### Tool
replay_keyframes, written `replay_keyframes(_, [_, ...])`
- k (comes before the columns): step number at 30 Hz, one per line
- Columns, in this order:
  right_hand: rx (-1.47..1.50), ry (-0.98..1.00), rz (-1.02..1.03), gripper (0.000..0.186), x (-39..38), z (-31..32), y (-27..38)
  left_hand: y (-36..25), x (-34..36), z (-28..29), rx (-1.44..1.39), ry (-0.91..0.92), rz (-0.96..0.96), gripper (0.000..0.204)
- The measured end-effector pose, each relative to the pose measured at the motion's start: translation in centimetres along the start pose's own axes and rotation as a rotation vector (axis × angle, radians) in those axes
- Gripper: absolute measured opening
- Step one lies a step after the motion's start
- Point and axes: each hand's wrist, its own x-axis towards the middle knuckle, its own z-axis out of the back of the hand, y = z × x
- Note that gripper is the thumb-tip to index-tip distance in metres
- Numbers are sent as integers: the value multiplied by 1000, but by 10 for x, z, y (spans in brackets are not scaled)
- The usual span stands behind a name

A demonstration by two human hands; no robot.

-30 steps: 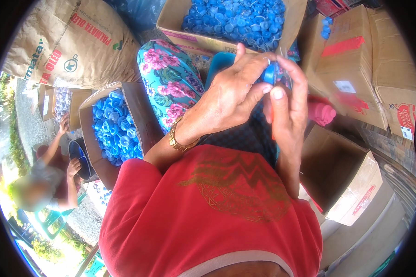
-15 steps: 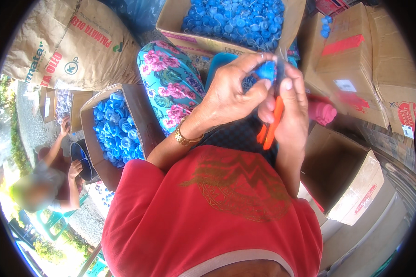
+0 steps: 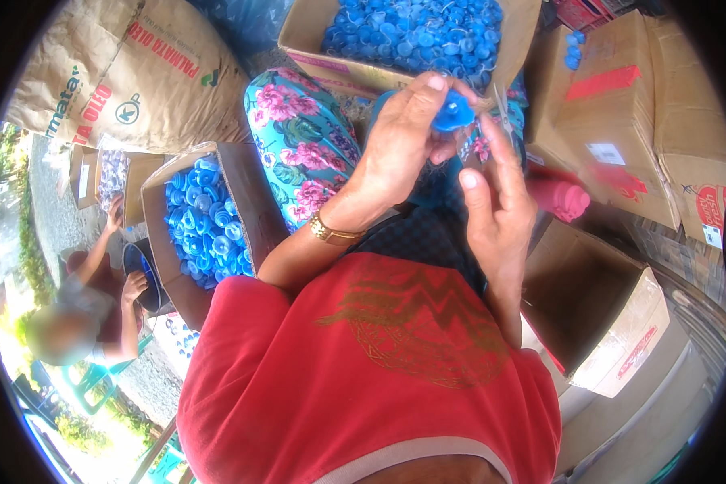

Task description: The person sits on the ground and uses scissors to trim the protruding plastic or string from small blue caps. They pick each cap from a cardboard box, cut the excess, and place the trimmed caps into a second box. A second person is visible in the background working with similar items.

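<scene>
My left hand pinches a small blue plastic cap, its round, wavy-rimmed face turned up. Close on its right, my right hand has its thumb apart from its index finger, which reaches toward the cap. Thin metal scissors blades stick out past the right fingers; the handles are hidden by the hand. Beyond both hands is a cardboard box filled with blue caps. Another open carton, left of my left forearm, holds more blue pieces.
An open carton stands at my right, beside a pink bottle. Stacked closed boxes rise at the far right. A large brown paper sack lies far left. Another person sits at the left, holding a dark bucket.
The orange scissors handles, visible earlier in my right hand, are now out of sight. My right fingers have spread and moved off the cap, which my left hand has turned face up.
</scene>
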Motion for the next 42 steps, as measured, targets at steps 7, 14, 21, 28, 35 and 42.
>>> replay_keyframes(7, [-157, -56, 179, 47, 4, -4, -1, 13, 8, -6, 505, -231, -401, 53])
replay_keyframes(14, [-1, 50, 69, 45, 3, 4, 4, 5, 1, -10, 482, -242, -306, 56])
replay_keyframes(21, [-86, -6, 173, 43, 4, -2, 0, 7, 7, -9, 498, -255, -352, 58])
replay_keyframes(28, [93, 41, 21, 36, 2, 0, 1, 1, 3, -5, 455, -171, -276, 55])
replay_keyframes(35, [59, 34, 48, 29, 3, 1, 1, 0, 1, 0, 441, -93, -207, 53])
replay_keyframes(42, [52, 116, -85, 35, 11, 20, -2, -2, -5, -4, 375, -17, -81, 51])
